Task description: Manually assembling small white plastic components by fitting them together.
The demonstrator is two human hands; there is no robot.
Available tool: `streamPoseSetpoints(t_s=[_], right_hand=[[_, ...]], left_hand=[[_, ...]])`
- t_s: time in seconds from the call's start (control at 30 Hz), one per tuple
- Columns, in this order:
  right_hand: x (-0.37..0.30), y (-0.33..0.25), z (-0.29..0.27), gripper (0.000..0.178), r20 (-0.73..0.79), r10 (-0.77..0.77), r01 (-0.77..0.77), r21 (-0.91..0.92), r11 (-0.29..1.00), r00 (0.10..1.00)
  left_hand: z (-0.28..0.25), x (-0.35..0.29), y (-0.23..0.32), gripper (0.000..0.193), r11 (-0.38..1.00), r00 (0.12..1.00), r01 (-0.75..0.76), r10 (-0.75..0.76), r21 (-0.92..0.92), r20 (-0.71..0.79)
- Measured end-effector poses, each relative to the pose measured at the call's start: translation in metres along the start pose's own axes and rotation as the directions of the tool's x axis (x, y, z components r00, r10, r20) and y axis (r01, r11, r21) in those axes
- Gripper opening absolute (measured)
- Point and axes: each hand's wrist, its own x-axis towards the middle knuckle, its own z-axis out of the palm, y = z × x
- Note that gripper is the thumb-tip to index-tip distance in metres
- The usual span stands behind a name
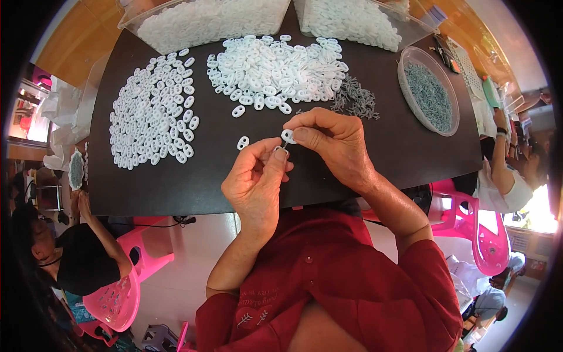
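Observation:
My right hand [337, 144] pinches a white oval plastic piece with two holes [288, 136] between thumb and forefinger. Just below it, my left hand [258, 179] is closed, thumb against fingertips, on what looks like a small grey screw [284, 145]; the fingers hide most of it. The two hands almost meet above the table's near part. One loose white oval piece [243, 142] lies left of my left fingertips, and another [238, 111] lies farther off. Beyond my right hand is a small heap of dark grey screws [355, 98].
A large heap of white pieces [272, 67] fills the table's far middle; more [149, 111] are spread at left. Two clear bins [287, 14] of pieces stand behind. A round tub [403, 79] of screws sits at right, near pliers [448, 56]. Another person [82, 252] sits at left.

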Motion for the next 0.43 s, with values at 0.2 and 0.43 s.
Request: streamPoseSetpoints(t_s=[0.2,0.43], right_hand=[[0.0018,-0.0017,0.0015,0.01,0.002,-0.023,0.023,-0.027,0.999,1.0],[0.0025,-0.0014,0.0017,0.009,0.028,-0.036,0.038,-0.074,0.997,0.999]], left_hand=[[0.0004,-0.0001,0.0001,0.015,1.0,1.0,-0.002,0.002,0.002,-0.024],[0.0034,0.0007,-0.0011,0.025,0.999,0.998,-0.032,0.031,-0.003,-0.056]])
